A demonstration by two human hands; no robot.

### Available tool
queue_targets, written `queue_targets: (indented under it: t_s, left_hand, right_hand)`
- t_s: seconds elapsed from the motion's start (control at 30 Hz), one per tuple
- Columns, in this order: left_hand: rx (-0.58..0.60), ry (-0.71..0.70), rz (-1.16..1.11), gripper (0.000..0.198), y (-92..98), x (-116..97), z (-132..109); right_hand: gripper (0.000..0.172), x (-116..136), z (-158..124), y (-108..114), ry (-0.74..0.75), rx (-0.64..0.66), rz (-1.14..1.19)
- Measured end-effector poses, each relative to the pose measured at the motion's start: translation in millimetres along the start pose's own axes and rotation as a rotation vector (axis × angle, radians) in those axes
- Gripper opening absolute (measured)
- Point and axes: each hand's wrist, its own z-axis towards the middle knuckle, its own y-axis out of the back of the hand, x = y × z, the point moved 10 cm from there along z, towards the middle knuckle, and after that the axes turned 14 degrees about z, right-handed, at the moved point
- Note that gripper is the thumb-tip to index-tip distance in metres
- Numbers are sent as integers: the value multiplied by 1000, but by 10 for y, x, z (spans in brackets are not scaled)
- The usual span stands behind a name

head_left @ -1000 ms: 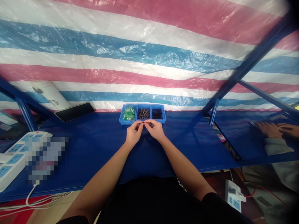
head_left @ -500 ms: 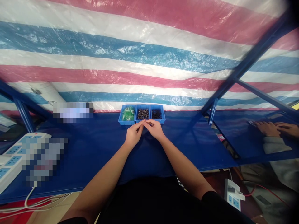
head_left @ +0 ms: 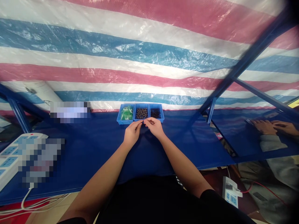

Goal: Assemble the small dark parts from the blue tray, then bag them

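My left hand and my right hand meet fingertip to fingertip just in front of three blue bins. Both are closed in a pinch. A tiny dark speck shows between the fingertips, too small to name. The left bin holds green and clear pieces that look like plastic. Small brownish metal pieces fill the middle bin, and thin black pieces lie in the right one. The fingertips are beside the front edge of the middle bin.
A white power strip and a blurred-out object lie on the blue table at left. Another blurred-out object is farther back. Blue posts frame the table. At right, another person's hands are busy.
My fingertips have parted slightly, and a dark speck now shows between them. The whole view has shifted a little, so the bins and table appear slightly farther left.
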Motion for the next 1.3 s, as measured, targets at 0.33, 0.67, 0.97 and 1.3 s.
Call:
queue_targets:
  t_s: [0.33, 0.67, 0.97, 1.3]
  left_hand:
    - [38, 187, -68, 33, -33, 160, -8]
    - [38, 211, -101, 31, -29, 170, -12]
    - [28, 214, -111, 30, -27, 167, -15]
    - [60, 215, -146, 30, -37, 136, -17]
  right_hand:
    - [26, 16, 2, -1, 15, 5, -45]
    - [19, 37, -11, 6, 47, 10, -123]
    - [22, -6, -8, 2, 9, 15, -91]
    - [17, 14, 1, 18, 20, 9, -28]
